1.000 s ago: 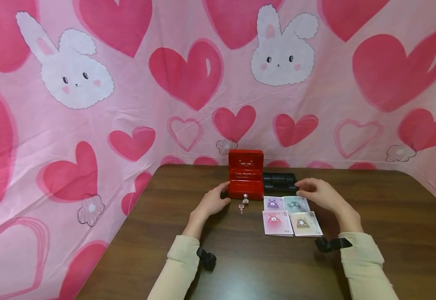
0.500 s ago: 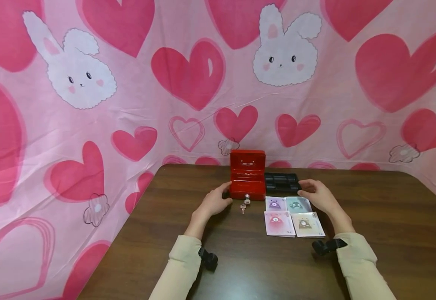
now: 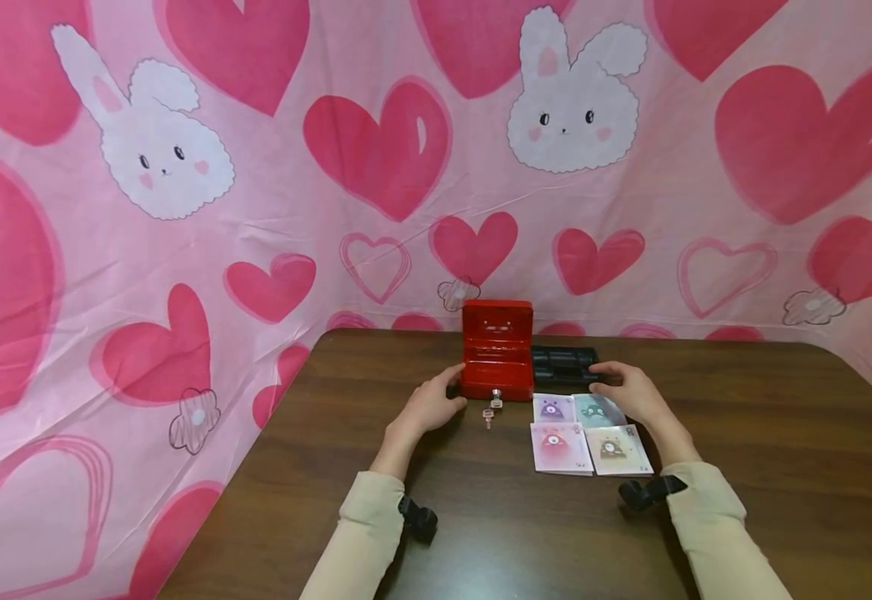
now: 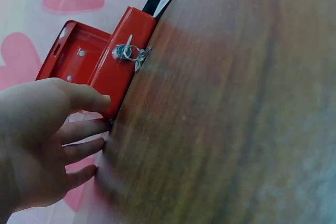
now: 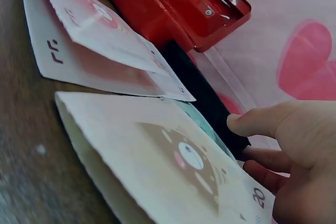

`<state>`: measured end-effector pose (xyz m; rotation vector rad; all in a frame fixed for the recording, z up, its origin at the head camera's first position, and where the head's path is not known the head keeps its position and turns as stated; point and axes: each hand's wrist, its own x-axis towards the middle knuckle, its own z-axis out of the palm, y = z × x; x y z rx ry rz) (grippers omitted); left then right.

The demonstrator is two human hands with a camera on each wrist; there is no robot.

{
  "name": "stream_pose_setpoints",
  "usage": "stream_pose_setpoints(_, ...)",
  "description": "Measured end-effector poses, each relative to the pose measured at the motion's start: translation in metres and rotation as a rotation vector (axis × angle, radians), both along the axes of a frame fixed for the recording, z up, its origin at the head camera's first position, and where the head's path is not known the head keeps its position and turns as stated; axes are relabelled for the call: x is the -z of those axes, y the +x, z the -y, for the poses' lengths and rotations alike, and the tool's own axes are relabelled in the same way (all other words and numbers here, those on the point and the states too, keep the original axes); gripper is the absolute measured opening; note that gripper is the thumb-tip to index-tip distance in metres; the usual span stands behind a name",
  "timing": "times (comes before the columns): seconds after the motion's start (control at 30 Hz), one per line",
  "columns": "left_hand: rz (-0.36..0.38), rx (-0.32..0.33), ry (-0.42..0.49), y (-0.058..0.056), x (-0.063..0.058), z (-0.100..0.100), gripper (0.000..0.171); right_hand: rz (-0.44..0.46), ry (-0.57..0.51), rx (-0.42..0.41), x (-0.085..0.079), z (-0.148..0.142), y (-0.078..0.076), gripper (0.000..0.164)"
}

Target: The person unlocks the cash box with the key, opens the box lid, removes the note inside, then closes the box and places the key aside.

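A red cash box [image 3: 498, 379] stands with its lid raised at the back of the table, a key in its front lock and another key [image 3: 488, 417] hanging from it. My left hand [image 3: 430, 403] is at the box's left side, thumb by the front corner and other fingers loosely extended in the left wrist view. Against the box's right side lies a black compartment tray [image 3: 559, 364]. My right hand [image 3: 634, 392] touches the tray's right end with thumb and fingertips. Several play banknotes [image 3: 559, 447], folded and printed with monsters, lie in two rows before the tray.
The brown wooden table [image 3: 481, 517] extends to the front and both sides. A pink cloth [image 3: 376, 275] with hearts and rabbits hangs right behind the table's back edge.
The right hand has moved slightly left along with the tray's end, and the tray sits a little closer in against the box. The left hand stays at the box; the view has shifted slightly.
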<state>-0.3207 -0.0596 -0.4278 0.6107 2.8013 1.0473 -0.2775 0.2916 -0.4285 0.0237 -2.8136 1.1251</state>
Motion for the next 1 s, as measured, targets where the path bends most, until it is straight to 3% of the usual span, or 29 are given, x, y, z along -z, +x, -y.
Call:
stream_pose_setpoints(0.23, -0.003, 0.000, 0.006, 0.001, -0.002, -0.001, 0.062, 0.003, -0.019, 0.047, -0.001, 0.000, -0.002, 0.041)
stream_pose_setpoints(0.5, 0.000, -0.009, -0.003, -0.001, 0.000, -0.002, 0.062, 0.006, -0.115, 0.073, -0.004, -0.005, -0.004, 0.048)
stream_pose_setpoints(1.0, 0.000, -0.009, 0.000, 0.000, 0.000, -0.001, 0.062, 0.016, -0.161, 0.065, -0.028, -0.015, 0.011, 0.057)
